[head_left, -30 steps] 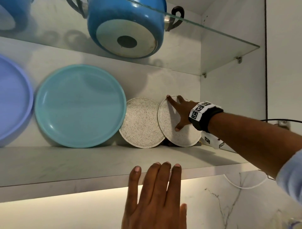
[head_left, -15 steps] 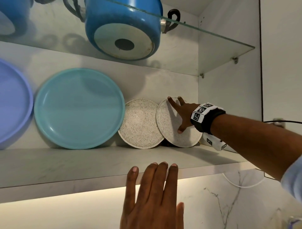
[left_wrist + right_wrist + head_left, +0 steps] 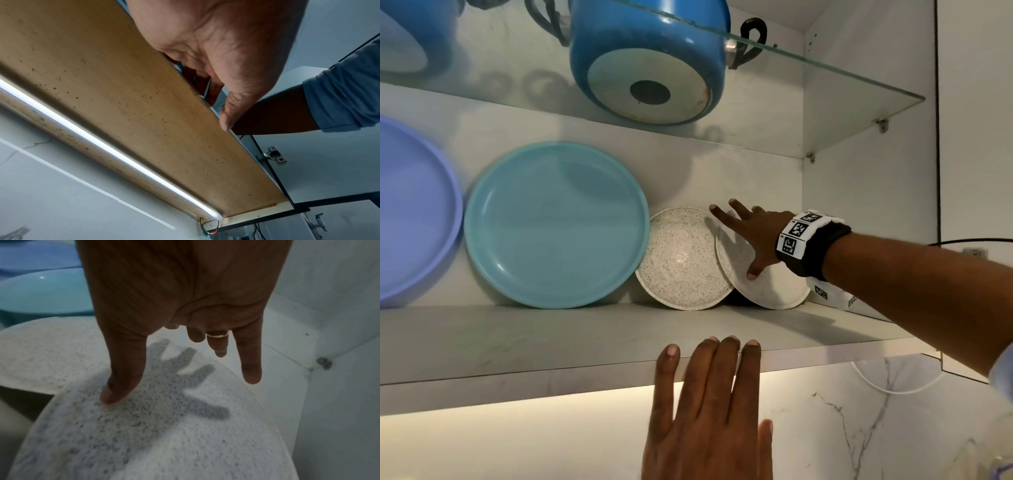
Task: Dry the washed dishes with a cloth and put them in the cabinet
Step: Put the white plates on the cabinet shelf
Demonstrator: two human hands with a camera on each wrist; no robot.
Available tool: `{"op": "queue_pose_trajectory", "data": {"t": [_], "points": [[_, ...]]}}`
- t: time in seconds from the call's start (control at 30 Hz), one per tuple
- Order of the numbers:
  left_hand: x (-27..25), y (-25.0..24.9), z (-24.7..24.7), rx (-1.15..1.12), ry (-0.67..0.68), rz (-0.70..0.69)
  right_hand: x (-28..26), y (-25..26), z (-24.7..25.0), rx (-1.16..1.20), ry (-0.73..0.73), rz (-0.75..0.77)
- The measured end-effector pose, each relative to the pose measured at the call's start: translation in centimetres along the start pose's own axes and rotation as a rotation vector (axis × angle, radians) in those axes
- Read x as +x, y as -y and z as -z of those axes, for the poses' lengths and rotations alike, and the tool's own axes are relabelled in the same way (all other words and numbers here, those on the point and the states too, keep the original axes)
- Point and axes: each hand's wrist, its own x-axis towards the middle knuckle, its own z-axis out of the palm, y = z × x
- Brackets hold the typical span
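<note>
Inside the cabinet (image 3: 869, 192), two speckled plates (image 3: 681, 263) lean upright at the back of the shelf (image 3: 517, 339), beside a teal plate (image 3: 554, 222). The right hand (image 3: 753, 236), fingers spread straight, touches the right-hand speckled plate (image 3: 774, 284) with its thumb. The left hand (image 3: 709, 404) rests flat-fingered on the shelf's front edge, holding nothing.

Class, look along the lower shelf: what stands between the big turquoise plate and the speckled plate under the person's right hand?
In the head view, another speckled plate leans there, between the turquoise plate and the speckled plate that the right hand touches.
</note>
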Motion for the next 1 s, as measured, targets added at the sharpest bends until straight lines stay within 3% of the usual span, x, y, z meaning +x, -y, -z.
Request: {"op": "queue_pose_trajectory", "data": {"t": [0.37, 0.6, 0.73, 0.8, 0.9, 1.0], "points": [[0.7, 0.4, 1.0, -0.07, 0.177, 0.01, -0.7, 1.6, 0.6, -0.177, -0.033, 0.224], [1.7, 4.2, 5.1, -0.33, 0.35, -0.028, -0.5, 1.8, 0.5, -0.241, -0.025, 0.292], [3.3, 7.9, 9.8, -0.234, 0.204, -0.1, -0.6, 1.5, 0.6, -0.212, -0.02, 0.321], [5.1, 10.0, 11.9, -0.149, 0.203, -0.088, -0.7, 1.3, 0.6, -0.203, -0.02, 0.337], [8.1, 13.3, 13.4, -0.018, 0.342, -0.046, -0.9, 1.2, 0.6, -0.211, -0.015, 0.368], [11.4, 15.6, 12.8, 0.095, 0.605, -0.075, -1.2, 1.2, 0.7, -0.271, -0.019, 0.403]]}}
